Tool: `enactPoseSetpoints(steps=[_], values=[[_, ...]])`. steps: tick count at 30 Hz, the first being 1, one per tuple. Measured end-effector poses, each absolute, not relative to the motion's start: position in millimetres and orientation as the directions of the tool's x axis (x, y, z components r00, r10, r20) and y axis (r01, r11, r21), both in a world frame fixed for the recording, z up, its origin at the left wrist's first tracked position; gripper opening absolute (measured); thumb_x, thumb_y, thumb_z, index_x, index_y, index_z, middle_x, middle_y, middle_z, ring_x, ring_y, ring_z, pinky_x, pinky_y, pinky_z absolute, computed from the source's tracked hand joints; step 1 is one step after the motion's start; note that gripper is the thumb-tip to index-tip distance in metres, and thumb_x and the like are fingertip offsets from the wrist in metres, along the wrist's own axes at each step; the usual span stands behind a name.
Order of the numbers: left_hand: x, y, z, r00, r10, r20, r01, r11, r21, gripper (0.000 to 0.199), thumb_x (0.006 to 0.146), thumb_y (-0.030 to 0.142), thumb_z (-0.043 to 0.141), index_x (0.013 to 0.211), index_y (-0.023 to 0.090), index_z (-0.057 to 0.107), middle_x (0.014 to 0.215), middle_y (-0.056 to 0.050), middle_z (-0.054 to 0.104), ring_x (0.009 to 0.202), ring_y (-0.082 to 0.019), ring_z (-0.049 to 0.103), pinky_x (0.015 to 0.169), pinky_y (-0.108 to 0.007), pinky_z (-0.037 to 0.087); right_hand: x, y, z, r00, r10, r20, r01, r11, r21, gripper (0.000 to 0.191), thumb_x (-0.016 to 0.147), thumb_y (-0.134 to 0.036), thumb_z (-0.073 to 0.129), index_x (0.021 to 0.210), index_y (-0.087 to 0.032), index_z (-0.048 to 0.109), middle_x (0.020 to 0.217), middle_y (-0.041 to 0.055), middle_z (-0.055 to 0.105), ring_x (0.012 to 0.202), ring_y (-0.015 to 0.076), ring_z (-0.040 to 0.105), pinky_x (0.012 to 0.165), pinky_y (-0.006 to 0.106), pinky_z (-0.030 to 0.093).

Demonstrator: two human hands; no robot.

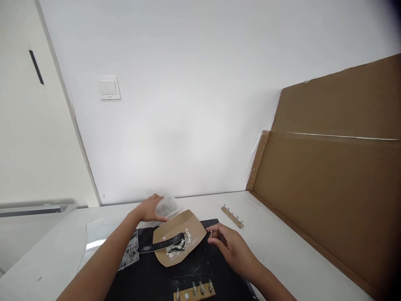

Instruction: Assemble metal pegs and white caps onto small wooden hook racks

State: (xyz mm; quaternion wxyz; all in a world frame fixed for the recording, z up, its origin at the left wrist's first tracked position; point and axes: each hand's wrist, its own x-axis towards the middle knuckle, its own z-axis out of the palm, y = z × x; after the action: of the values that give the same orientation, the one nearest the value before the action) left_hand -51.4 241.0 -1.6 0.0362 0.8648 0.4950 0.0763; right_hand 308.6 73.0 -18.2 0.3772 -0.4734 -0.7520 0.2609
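My left hand [152,209] has its fingers spread at a clear plastic container [169,205] near the wall. Between my hands lies a brown paper tray [175,225] with small white pieces [188,237] and a dark strip [166,243] across it. My right hand [221,240] pinches a small metal piece [211,234] beside the tray's right edge. Under the tray spreads a black mat [197,267]. At its front edge sits a wooden strip [196,292] with upright metal pins.
A second wooden strip with metal pins [232,216] lies on the white table [275,238] at the right. Brown cardboard panels [326,192] stand along the right side. Clear sheets [94,234] and a patterned picture [130,253] lie at the left.
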Motion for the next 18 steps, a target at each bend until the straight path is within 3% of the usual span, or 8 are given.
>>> enactPoseSetpoints(steps=[4, 8, 12, 15, 18], values=[[-52, 221, 13, 0.451, 0.844, 0.291, 0.853, -0.503, 0.137, 0.061, 0.099, 0.061, 0.053, 0.14, 0.016, 0.061, 0.136, -0.019, 0.063, 0.127, -0.037, 0.06, 0.105, -0.051, 0.051, 309, 70, -13, -0.295, 0.888, 0.352, 0.547, 0.459, -0.7, 0.021, 0.105, -0.038, 0.058, 0.115, -0.023, 0.069, 0.104, 0.0066, 0.074, 0.095, 0.0237, 0.069, 0.086, 0.036, 0.055], [-45, 174, 26, 0.432, 0.77, 0.47, 0.823, -0.549, 0.144, 0.038, 0.107, 0.046, 0.045, 0.124, 0.019, 0.067, 0.121, -0.014, 0.069, 0.119, -0.032, 0.06, 0.103, -0.049, 0.051, 309, 69, -9, -0.311, 0.872, 0.379, 0.531, 0.49, -0.691, 0.02, 0.106, -0.038, 0.057, 0.114, -0.024, 0.07, 0.104, 0.006, 0.073, 0.091, 0.0222, 0.068, 0.086, 0.036, 0.055], [-36, 114, 15, 0.437, 0.688, 0.58, 0.768, -0.621, 0.158, 0.034, 0.112, 0.033, 0.038, 0.114, 0.021, 0.069, 0.101, -0.009, 0.073, 0.104, -0.026, 0.062, 0.092, -0.042, 0.055, 306, 69, -8, -0.34, 0.853, 0.396, 0.498, 0.52, -0.694, 0.017, 0.105, -0.033, 0.058, 0.113, -0.023, 0.069, 0.101, 0.0058, 0.075, 0.09, 0.0219, 0.069, 0.084, 0.035, 0.055], [-35, 82, -4, 0.432, 0.638, 0.637, 0.729, -0.663, 0.171, 0.033, 0.111, 0.024, 0.039, 0.131, 0.021, 0.065, 0.1, -0.009, 0.076, 0.104, -0.025, 0.062, 0.092, -0.04, 0.057, 303, 69, -11, -0.352, 0.851, 0.389, 0.484, 0.521, -0.703, 0.018, 0.105, -0.031, 0.057, 0.116, -0.022, 0.069, 0.103, 0.0063, 0.076, 0.094, 0.0224, 0.07, 0.088, 0.036, 0.055], [-35, 65, -23, 0.424, 0.583, 0.693, 0.704, -0.693, 0.153, 0.046, 0.109, 0.016, 0.04, 0.153, 0.025, 0.05, 0.11, -0.008, 0.079, 0.11, -0.026, 0.063, 0.098, -0.043, 0.058, 297, 68, -15, -0.37, 0.845, 0.386, 0.474, 0.529, -0.704, 0.02, 0.105, -0.032, 0.058, 0.117, -0.021, 0.069, 0.103, 0.0076, 0.076, 0.095, 0.0231, 0.07, 0.089, 0.037, 0.055]])
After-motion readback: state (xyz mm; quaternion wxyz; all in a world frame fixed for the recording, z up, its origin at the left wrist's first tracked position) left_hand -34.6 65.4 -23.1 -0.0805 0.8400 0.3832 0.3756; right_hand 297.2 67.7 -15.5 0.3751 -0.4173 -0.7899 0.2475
